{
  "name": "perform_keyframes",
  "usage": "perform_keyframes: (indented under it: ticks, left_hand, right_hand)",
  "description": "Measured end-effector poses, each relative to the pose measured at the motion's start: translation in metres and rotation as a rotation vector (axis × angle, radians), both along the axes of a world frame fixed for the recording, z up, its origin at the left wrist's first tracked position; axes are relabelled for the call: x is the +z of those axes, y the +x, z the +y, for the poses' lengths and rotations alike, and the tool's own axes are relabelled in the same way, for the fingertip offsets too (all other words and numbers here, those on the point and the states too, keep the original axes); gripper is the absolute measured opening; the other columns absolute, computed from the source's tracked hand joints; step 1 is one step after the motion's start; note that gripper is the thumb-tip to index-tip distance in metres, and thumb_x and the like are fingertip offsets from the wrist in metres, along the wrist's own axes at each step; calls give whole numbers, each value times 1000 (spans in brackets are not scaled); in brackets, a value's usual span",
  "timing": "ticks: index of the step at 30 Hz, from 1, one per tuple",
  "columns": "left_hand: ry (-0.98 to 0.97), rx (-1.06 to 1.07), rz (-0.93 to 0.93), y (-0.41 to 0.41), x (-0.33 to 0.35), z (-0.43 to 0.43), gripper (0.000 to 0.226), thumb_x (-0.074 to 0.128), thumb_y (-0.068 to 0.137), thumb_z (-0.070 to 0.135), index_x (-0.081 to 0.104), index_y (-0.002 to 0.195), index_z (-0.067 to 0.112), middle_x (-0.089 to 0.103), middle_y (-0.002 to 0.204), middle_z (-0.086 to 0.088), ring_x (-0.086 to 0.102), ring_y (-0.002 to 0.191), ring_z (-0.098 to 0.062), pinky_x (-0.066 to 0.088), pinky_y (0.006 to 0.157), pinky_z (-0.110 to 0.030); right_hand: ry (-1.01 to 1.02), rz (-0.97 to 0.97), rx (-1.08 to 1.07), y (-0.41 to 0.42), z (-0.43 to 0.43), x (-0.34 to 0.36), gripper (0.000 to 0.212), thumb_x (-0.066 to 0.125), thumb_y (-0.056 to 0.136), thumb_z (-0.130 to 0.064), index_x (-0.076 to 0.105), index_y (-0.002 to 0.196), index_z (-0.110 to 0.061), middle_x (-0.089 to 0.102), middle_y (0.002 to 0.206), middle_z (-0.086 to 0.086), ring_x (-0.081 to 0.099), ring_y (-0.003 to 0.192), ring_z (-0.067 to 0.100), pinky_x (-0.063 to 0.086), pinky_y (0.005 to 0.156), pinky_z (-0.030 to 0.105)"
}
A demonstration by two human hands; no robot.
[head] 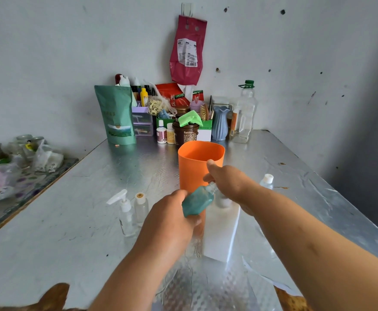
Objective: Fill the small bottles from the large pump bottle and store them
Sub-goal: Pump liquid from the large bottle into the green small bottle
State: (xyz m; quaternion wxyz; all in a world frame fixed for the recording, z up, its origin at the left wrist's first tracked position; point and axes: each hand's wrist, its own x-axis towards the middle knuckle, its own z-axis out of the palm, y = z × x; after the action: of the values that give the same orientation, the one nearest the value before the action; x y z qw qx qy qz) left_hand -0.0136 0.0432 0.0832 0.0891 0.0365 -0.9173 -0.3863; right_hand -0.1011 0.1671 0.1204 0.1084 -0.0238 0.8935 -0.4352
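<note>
Gripping a teal bottle (197, 204) in the left hand (168, 223), fingers curled round its body. Tilted, clear neck pointing up and to the right, tucked just under the right hand (228, 185). Resting that right hand on top of the white pump bottle (220, 232), covering the pump head, one finger stretched forward. Cannot tell whether the other fingers curl round the pump or only press on it. Just behind both hands, an orange cup (197, 160), upright. Left of the left hand, a spray bottle (125, 213) and, just beside it, a clear bottle (141, 207), both upright on the silver table (71, 209). Right of the right hand, near the wrist, a capped bottle (267, 181). Well beyond the hands, by the wall, a green pouch (116, 115) and a blue vase (220, 123) among clutter.
</note>
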Motion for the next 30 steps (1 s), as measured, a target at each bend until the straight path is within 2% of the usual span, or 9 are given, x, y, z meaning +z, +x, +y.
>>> perform_keyframes:
  ticks: [4,6,9,11,13,15,21,25,30]
  left_hand:
    - [-15,9,25,2,5,-1,23,70,85,28,61,107,25,66,95,9,61,90,-14,50,79,-33]
    - [-20,14,37,2,6,-1,24,70,85,28,61,107,26,66,96,9,61,90,-14,48,76,-31]
    - [-12,11,39,2,8,-1,23,70,85,29,61,107,28,66,95,10,60,88,-13,46,71,-27]
    - [-9,6,35,1,7,-1,23,70,86,30,61,107,28,66,95,11,61,88,-12,46,71,-27]
    - [-1,3,34,1,6,-1,23,70,86,30,61,107,29,66,96,12,61,89,-11,47,72,-27]
    - [0,3,34,1,6,-2,24,70,86,29,61,107,29,66,96,11,61,90,-12,47,73,-27]
    - [1,2,22,-2,0,-2,22,71,84,28,61,104,26,67,93,9,62,89,-12,51,81,-36]
    - [-4,-8,-8,-3,-3,-2,22,71,84,31,61,104,27,67,94,10,63,89,-12,52,82,-37]
    - [-5,-5,8,-1,-1,-2,21,71,84,29,61,103,27,66,92,11,62,87,-10,51,78,-32]
  right_hand:
    - [-40,-20,5,0,2,5,52,25,102,-40,59,122,-6,57,125,13,52,104,25,38,92,35]
    - [-41,-6,-2,-1,2,5,37,33,99,-28,64,99,-6,59,106,20,55,94,28,42,82,36]
    - [-66,8,-53,-4,1,5,28,37,92,-12,43,64,-14,42,82,12,35,66,20,28,60,30]
    - [-70,-9,-60,-6,1,3,28,36,96,-19,51,73,-13,46,84,10,40,70,19,32,64,30]
    - [-36,-15,-22,-7,1,3,42,29,101,-35,58,111,-6,56,109,12,51,94,23,39,84,33]
    - [-4,-15,-6,-5,0,4,57,23,101,-45,47,134,-4,51,133,13,49,115,26,37,100,37]
    - [32,43,2,-6,-1,-2,61,19,102,-43,56,124,-1,56,130,19,53,118,30,39,104,40]
    - [45,27,-10,-7,-3,-9,59,19,103,-41,58,122,0,57,127,19,54,116,31,39,107,44]
    - [26,0,-7,-5,-1,-2,62,20,101,-48,55,127,-4,55,132,14,51,119,27,37,104,37]
